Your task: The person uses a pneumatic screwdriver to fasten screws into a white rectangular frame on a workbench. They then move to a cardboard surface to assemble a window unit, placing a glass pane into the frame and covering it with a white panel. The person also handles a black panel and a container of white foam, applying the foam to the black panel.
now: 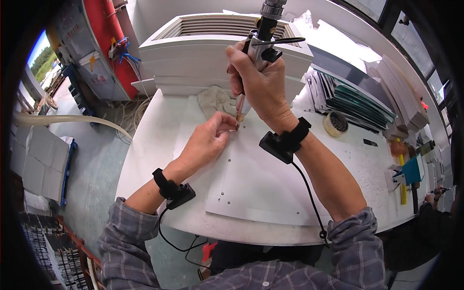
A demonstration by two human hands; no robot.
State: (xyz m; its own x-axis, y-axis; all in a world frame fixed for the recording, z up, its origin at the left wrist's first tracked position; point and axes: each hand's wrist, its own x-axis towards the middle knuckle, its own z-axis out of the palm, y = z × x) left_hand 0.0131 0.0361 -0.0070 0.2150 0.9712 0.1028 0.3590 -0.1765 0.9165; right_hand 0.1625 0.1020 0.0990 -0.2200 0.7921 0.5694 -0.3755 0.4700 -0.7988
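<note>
My right hand (263, 84) is wrapped round an upright power screwdriver (267, 28), a silver and black tool. Its tip points down at a white panel (256, 181) lying on the table. Beside that tip, my left hand (205, 141) has its thumb and fingers pinched together. Whatever they hold is too small and covered to make out. Several small screws or holes dot the panel. Just beyond the left hand lies a crumpled beige cloth (212, 100). Both wrists wear black straps with small boxes and cables.
White slatted frames (222, 65) are stacked behind the panel. To the right stand a round tub (327, 128) of small screws, a pile of dark green-edged sheets (357, 104), and assorted tools. A pale hose (72, 118) runs in from the left. Another person's hand (430, 197) shows at far right.
</note>
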